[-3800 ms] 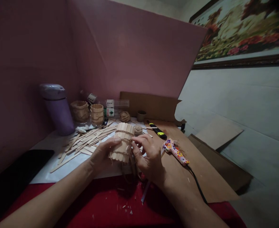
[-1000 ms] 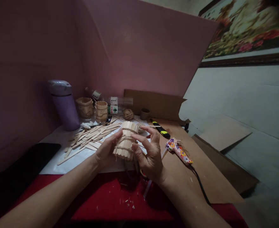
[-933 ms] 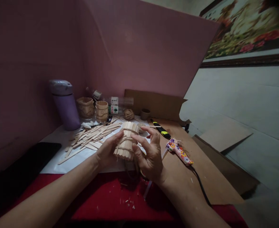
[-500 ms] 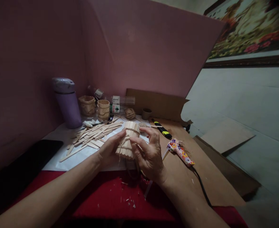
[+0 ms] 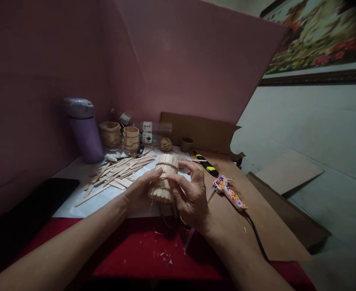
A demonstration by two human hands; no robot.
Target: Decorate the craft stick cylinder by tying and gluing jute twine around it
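Observation:
Between my two hands, above the table's front edge, is a small cup made of wooden craft sticks [image 5: 166, 165], tilted, with twine wound around it in bands. My left hand [image 5: 141, 186] grips it from the left, thumb on the near side. On the right, my right hand [image 5: 190, 194] has its fingers closed against the cup's side near the twine. A thin loose strand hangs below the cup. Behind it lies a pile of loose craft sticks [image 5: 117, 173] on a white sheet [image 5: 65, 204].
At the back stand a purple bottle [image 5: 85, 135], two stick cups [image 5: 131, 140], a twine ball [image 5: 166, 144] and a small brown pot [image 5: 186, 144]. A utility knife [image 5: 206, 163] and flower-patterned glue gun [image 5: 231, 194] lie right on cardboard [image 5: 275, 238]. Scraps dot the red cloth [image 5: 129, 254].
The stick cup has turned slightly between my hands, and my left thumb now lies farther across its side. The view has shifted a little; the other things stay put.

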